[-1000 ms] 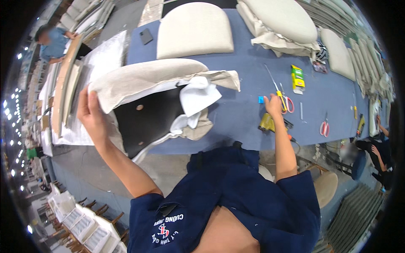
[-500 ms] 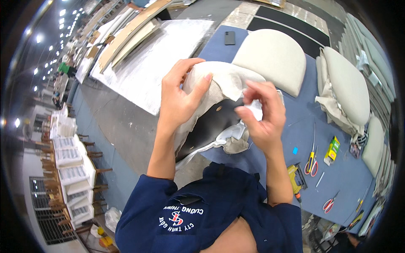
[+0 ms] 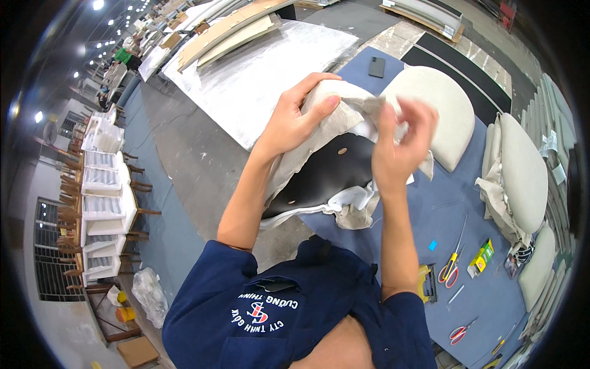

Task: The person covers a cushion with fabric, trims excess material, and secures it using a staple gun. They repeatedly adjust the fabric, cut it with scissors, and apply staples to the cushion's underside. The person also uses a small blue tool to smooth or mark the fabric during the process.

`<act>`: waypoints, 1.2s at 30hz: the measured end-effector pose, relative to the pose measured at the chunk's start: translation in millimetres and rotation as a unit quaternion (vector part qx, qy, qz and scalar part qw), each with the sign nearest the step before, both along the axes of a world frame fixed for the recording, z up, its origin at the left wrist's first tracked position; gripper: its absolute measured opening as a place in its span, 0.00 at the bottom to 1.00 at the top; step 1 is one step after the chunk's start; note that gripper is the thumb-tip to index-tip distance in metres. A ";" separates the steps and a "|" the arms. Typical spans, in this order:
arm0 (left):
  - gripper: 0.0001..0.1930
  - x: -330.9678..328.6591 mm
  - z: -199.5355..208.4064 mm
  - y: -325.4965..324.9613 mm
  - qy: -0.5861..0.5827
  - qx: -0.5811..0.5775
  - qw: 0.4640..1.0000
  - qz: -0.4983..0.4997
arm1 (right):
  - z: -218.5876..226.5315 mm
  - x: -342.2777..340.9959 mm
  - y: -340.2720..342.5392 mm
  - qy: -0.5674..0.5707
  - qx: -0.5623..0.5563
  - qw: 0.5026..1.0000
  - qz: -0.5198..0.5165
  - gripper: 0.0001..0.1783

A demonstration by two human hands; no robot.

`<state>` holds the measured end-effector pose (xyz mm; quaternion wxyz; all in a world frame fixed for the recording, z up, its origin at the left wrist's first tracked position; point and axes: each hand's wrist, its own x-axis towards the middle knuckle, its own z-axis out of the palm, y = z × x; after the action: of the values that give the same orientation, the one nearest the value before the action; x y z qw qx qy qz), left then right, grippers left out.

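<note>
In front of me is a seat pad with its black underside facing up and beige fabric with white padding folded around its edge. My left hand is closed on the far left rim, thumb pressed on the cloth and fingers behind it. At the far right rim, my right hand is raised with bent fingers beside the loose fabric edge. Motion blurs those fingertips, so whether they pinch the cloth is unclear. White lining and a bunched fabric corner hang at the near side.
On the blue table lie a yellow staple gun, scissors, more red-handled scissors and a yellow-green box. A finished beige pad and a phone lie beyond. Covered pads stand at right.
The pad and both hands sit farther right in the picture as the view shifted. My right hand has risen toward the far fabric edge; my left keeps its hold.
</note>
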<state>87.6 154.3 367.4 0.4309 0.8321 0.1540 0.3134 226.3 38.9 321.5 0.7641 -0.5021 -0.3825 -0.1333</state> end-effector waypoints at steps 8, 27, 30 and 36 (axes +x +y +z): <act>0.20 12.8 -7.1 64.7 0.015 -0.025 0.999 -0.028 | -38.6 -18.8 -5.6 0.116 -0.074 0.983 0.123 0.06; 0.24 -21.6 -8.1 53.3 0.012 -0.037 0.998 -0.045 | -29.3 -56.0 17.9 0.200 -0.120 0.901 0.365 0.12; 0.22 -15.6 -10.5 42.8 0.001 -0.033 0.999 -0.042 | -24.0 -49.6 9.8 0.236 -0.104 0.902 0.347 0.10; 0.22 -4.4 -9.5 29.4 -0.018 -0.028 0.999 -0.037 | -8.5 -40.3 -9.2 0.245 -0.124 0.890 0.364 0.11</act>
<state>83.3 183.7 357.9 0.4680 0.8191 0.1241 0.3076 185.9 29.7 313.0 0.7601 -0.4353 -0.3523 0.3296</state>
